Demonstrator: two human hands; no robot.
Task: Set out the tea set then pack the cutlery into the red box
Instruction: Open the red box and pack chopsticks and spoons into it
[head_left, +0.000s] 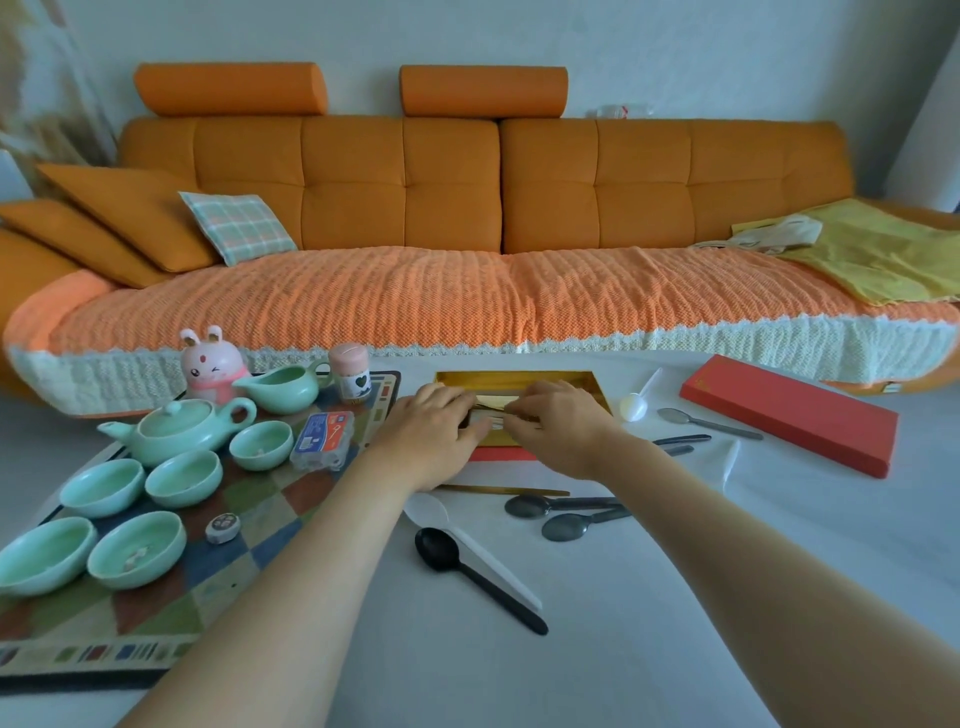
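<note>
The red box (501, 455) with a gold lining (514, 378) lies open at the table's middle. Both my hands are over it. My left hand (431, 426) and my right hand (561, 423) pinch thin gold cutlery (496, 402) between their fingertips, low inside the box. The box's red lid (789, 415) lies to the right. Loose cutlery lies around: a black spoon (467, 571), a white plastic spoon (428, 508), two grey spoons (530, 506), a silver spoon (706, 423) and a gold chopstick (504, 490). The green teapot (176, 426), pitcher (283, 387) and several cups (184, 478) stand on the mat at left.
A patterned mat (171, 597) covers the table's left side, with a pink rabbit figure (210, 366), a small pink-lidded jar (350, 379) and a blue packet (324, 439) on it. An orange sofa (467, 208) runs behind the table. Another white spoon (634, 405) lies beside the box.
</note>
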